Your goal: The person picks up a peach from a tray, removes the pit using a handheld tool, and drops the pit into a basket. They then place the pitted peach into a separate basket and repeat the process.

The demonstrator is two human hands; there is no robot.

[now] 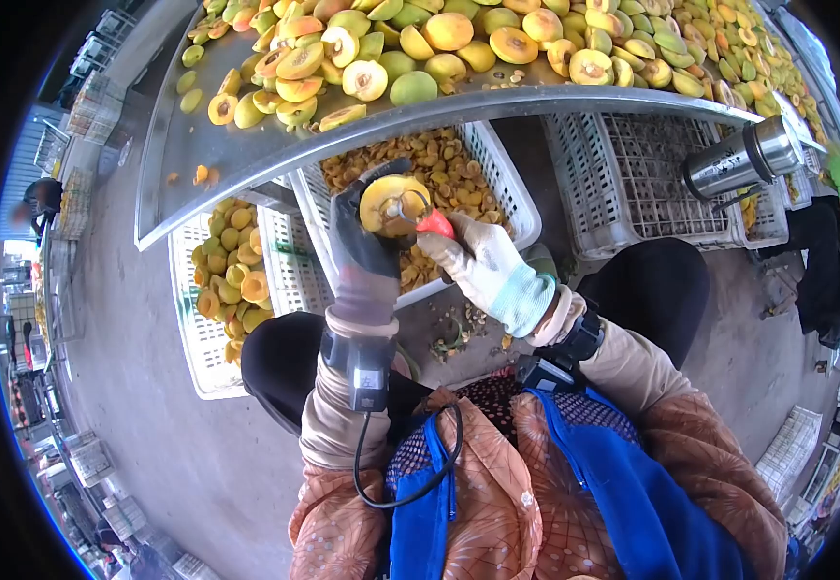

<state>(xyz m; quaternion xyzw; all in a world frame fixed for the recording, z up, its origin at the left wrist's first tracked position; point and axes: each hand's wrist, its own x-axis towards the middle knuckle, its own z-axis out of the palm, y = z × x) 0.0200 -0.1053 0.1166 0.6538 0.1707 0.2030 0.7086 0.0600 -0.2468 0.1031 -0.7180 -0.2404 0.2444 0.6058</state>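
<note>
My left hand, in a dark grey glove, is closed around a halved yellow peach with its cut face turned up. My right hand, in a white glove with a teal cuff, grips a pitting tool by its red handle. The tool's curved metal loop reaches into the middle of the peach's cut face. Both hands are above a white crate filled with small brownish-yellow pieces. Just beyond, on the metal table, lie many whole and halved peaches.
A white basket of peach halves stands on the floor at left. Right of the middle crate is another white crate. A steel flask juts out at the table's right edge. Another person's green-gloved hand shows at far right.
</note>
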